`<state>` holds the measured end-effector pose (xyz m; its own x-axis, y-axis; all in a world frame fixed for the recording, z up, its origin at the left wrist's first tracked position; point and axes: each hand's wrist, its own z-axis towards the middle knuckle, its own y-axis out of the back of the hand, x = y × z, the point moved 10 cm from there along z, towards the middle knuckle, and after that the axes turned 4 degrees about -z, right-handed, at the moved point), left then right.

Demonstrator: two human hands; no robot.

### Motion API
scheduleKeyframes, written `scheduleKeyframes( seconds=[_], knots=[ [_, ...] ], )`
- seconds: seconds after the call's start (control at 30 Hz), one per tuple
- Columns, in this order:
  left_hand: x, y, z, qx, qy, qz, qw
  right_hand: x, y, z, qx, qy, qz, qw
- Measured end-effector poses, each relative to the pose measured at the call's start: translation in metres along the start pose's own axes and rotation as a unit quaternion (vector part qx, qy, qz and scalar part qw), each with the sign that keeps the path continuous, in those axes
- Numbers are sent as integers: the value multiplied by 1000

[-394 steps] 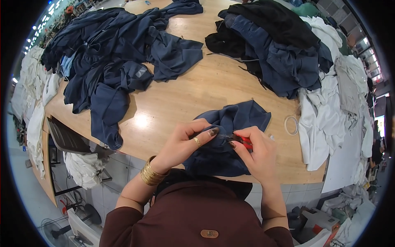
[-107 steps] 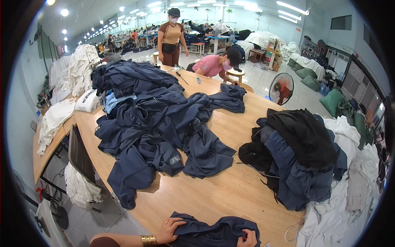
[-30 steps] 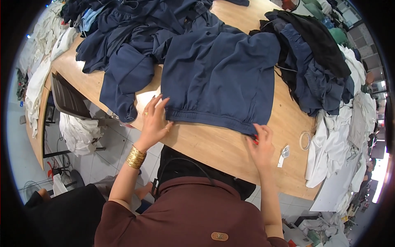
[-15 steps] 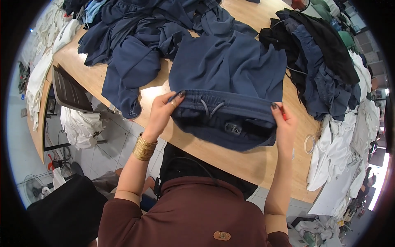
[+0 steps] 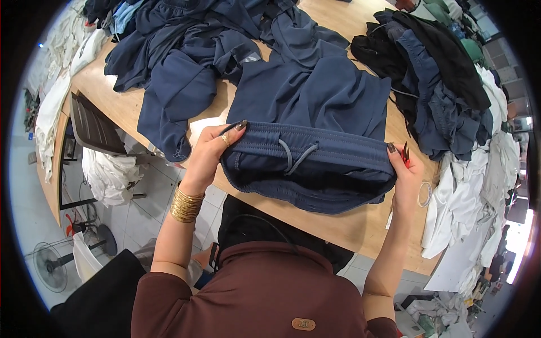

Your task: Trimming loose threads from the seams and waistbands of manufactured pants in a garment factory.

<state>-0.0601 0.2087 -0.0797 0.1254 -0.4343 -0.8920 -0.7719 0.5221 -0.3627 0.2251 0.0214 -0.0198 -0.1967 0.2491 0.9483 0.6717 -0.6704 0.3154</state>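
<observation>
Workroom with a pale tiled floor (image 5: 160, 205) and a wooden table (image 5: 360, 234), its near edge running slantwise before a person in a maroon shirt (image 5: 248, 281).

Item: navy shorts (image 5: 329, 132), one pair, with elastic waistband and a grey drawcord (image 5: 291, 156) hanging in a loop at the front. Location: close to the table's near edge; waistband raised and stretched sideways, its mouth gaping toward the person; the remainder lies rumpled toward the far edge, meeting the navy pile.

Left hand (image 5: 208, 149): grasping the waistband's left end, thumb on top; a gold ring on one finger, stacked gold bangles (image 5: 186, 204) at the wrist.

Right hand (image 5: 407, 172): grasping the waistband's right end, thumb on top; also keeping a small red-handled tool (image 5: 406, 158), largely hidden by the fingers.

Navy pile (image 5: 180, 73): loose garments on the left part of the table, one piece reaching the edge. Light blue cloth (image 5: 125, 17) beside its far end.

Dark pile (image 5: 422, 73): black and navy garments, toward the right edge.

White cloth (image 5: 456, 203): heaped along the right edge.

Clear ring (image 5: 425, 194): on the table, between right hand and white cloth.

Dark chair (image 5: 97, 124): left of the table.

Fan (image 5: 51, 265): farther left, low down.
</observation>
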Motion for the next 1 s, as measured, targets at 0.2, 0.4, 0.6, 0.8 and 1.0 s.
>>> scheduleKeyframes(
  seconds=[0.2,0.4,0.6,0.8,1.0],
  knots=[
    [56,9,33,14,51,140,989,-41,-57,3,84,20,-134,987],
    [80,1,44,33,54,158,985,-35,-77,-3,-28,194,-352,915],
    [73,-2,43,51,28,142,988,-11,-142,-13,82,215,-201,952],
    [78,15,38,16,-26,268,963,-59,-177,-16,108,192,-266,939],
    [-4,-39,4,-88,-307,593,740,-47,-185,-31,141,286,-274,907]
  ],
)
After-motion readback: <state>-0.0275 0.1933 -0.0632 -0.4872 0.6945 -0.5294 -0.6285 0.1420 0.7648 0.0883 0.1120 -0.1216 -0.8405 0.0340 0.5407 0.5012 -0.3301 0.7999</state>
